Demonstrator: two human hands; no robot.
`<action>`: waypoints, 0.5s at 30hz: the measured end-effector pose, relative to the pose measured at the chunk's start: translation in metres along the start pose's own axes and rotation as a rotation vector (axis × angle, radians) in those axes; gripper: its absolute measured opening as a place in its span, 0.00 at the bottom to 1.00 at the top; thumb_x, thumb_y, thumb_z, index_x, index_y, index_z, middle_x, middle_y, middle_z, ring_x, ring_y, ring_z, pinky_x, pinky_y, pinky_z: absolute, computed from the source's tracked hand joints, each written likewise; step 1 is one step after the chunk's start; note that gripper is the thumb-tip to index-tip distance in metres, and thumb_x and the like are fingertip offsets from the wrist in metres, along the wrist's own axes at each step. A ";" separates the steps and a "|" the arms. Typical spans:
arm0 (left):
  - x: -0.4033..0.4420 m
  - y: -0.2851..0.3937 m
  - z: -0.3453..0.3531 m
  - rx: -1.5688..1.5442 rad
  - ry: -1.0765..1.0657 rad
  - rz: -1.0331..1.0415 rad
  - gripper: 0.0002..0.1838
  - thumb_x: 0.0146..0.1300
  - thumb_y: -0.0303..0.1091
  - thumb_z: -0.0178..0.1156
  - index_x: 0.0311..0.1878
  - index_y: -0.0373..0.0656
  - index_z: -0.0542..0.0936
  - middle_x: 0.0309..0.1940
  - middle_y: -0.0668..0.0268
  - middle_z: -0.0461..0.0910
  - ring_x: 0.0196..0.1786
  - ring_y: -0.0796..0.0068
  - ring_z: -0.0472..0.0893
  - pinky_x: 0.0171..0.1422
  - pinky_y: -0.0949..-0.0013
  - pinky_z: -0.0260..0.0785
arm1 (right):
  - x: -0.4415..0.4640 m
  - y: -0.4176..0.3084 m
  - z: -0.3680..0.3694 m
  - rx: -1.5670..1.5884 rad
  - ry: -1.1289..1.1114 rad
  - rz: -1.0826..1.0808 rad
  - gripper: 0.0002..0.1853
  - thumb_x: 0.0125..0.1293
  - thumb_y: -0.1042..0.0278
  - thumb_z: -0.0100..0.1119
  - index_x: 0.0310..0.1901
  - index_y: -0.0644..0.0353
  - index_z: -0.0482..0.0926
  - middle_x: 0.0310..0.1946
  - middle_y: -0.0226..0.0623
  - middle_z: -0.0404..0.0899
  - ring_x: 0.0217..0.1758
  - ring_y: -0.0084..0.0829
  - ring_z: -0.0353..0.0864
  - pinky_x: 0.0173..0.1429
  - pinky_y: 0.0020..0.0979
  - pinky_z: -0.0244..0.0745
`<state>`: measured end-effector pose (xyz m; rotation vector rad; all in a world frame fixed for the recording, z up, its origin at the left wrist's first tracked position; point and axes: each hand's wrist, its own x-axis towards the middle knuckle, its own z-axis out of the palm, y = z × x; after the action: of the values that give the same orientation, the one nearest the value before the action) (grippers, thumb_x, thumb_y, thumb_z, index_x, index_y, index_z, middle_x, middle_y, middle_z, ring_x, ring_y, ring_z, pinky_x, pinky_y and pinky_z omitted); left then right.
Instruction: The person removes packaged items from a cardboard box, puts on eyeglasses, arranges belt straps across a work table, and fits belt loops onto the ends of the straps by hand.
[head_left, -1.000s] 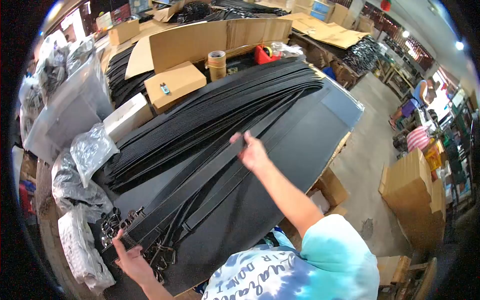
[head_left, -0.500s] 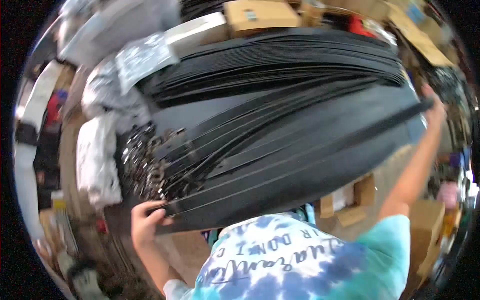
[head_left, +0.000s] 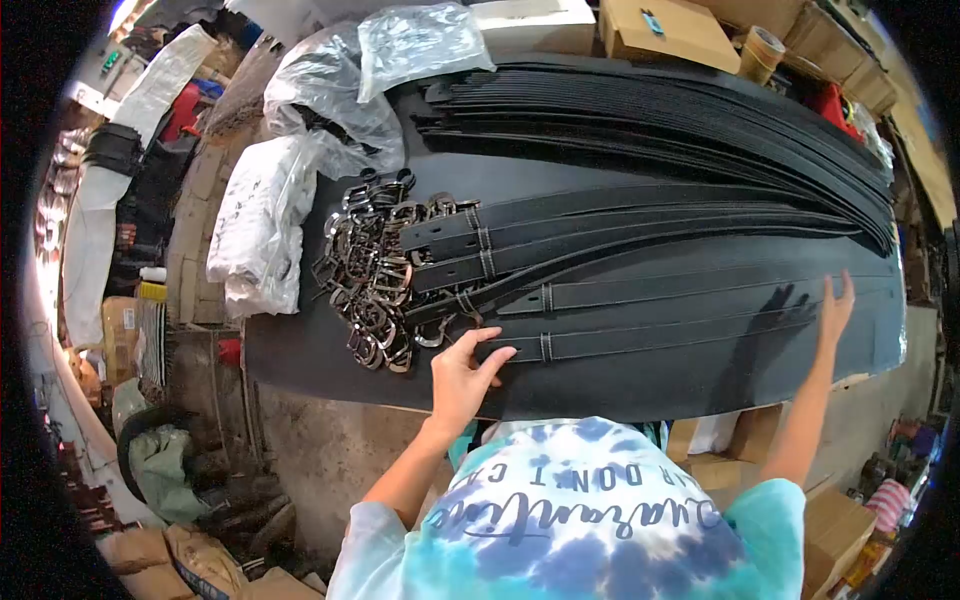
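A black leather belt strap (head_left: 620, 342) with pale stitching lies along the near side of the black-topped table. The fingers and thumb of my left hand (head_left: 462, 378) are closed around its left end. Over the right part of the table, my right hand (head_left: 838, 305) is open with fingers apart, its shadow falling on the surface. A second belt strap (head_left: 660, 288) runs parallel just beyond. Farther in, several stitched straps (head_left: 570, 235) reach toward a heap of dark metal buckles (head_left: 370, 265) left of my left hand.
A thick stack of black straps (head_left: 650, 110) lies along the far side. White wrapped bundles (head_left: 262, 225) and a clear plastic bag (head_left: 420, 50) sit at the left edge. Behind stand a cardboard box (head_left: 670, 30) and a tape roll (head_left: 762, 50). An open carton (head_left: 745, 435) is below the near edge.
My right hand has let go of the strap's right end, which now lies on the table. My left hand still has the other end. The camera view has shifted.
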<state>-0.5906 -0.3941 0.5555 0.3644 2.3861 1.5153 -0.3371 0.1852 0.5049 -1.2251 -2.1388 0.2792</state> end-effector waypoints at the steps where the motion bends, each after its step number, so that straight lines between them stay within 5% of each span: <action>1: 0.002 0.000 -0.005 0.251 0.115 0.260 0.11 0.52 0.26 0.70 0.39 0.36 0.82 0.24 0.66 0.79 0.22 0.82 0.74 0.25 0.77 0.64 | -0.023 -0.040 0.002 0.035 0.018 -0.097 0.24 0.64 0.60 0.61 0.59 0.62 0.71 0.59 0.43 0.71 0.63 0.35 0.67 0.67 0.36 0.59; 2: 0.008 0.010 -0.013 0.308 0.248 0.324 0.10 0.47 0.25 0.72 0.34 0.37 0.83 0.21 0.66 0.75 0.21 0.79 0.69 0.24 0.74 0.62 | -0.042 -0.075 0.003 0.069 0.038 -0.193 0.21 0.64 0.62 0.61 0.56 0.60 0.75 0.56 0.40 0.74 0.61 0.32 0.70 0.65 0.34 0.62; 5: 0.030 0.020 -0.044 0.576 0.330 0.546 0.16 0.43 0.29 0.73 0.37 0.39 0.81 0.31 0.63 0.73 0.36 0.66 0.72 0.40 0.67 0.66 | -0.089 -0.181 -0.002 0.465 -0.218 -0.006 0.12 0.66 0.70 0.58 0.49 0.62 0.79 0.47 0.35 0.80 0.49 0.24 0.77 0.54 0.25 0.70; 7: 0.044 0.016 -0.054 0.681 0.130 0.488 0.18 0.42 0.30 0.72 0.39 0.43 0.80 0.35 0.63 0.72 0.44 0.60 0.70 0.50 0.61 0.63 | -0.116 -0.237 -0.004 0.775 -0.466 0.057 0.10 0.65 0.74 0.58 0.47 0.64 0.80 0.41 0.36 0.82 0.44 0.24 0.80 0.53 0.24 0.72; 11: 0.056 0.004 -0.057 0.726 0.029 0.589 0.13 0.42 0.28 0.70 0.34 0.41 0.80 0.32 0.64 0.72 0.41 0.60 0.70 0.47 0.61 0.63 | -0.164 -0.305 0.003 1.162 -1.047 0.247 0.09 0.64 0.73 0.59 0.44 0.66 0.80 0.39 0.41 0.83 0.44 0.27 0.82 0.52 0.27 0.75; 13: 0.055 0.022 -0.064 0.524 -0.038 0.502 0.09 0.44 0.25 0.70 0.30 0.36 0.80 0.29 0.62 0.72 0.38 0.63 0.72 0.42 0.65 0.66 | -0.179 -0.322 0.019 1.394 -1.395 0.483 0.13 0.67 0.69 0.55 0.48 0.69 0.76 0.44 0.49 0.81 0.48 0.37 0.82 0.57 0.35 0.75; 15: 0.049 0.063 -0.080 0.347 -0.116 0.386 0.08 0.50 0.26 0.68 0.29 0.32 0.80 0.26 0.61 0.74 0.29 0.72 0.76 0.33 0.70 0.65 | -0.188 -0.341 0.031 1.503 -1.541 0.870 0.26 0.72 0.51 0.45 0.54 0.71 0.71 0.53 0.59 0.74 0.59 0.50 0.74 0.64 0.46 0.69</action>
<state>-0.6621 -0.4168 0.6392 1.0103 2.5850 1.1648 -0.5261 -0.1519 0.5631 -0.7152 -1.0228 3.1573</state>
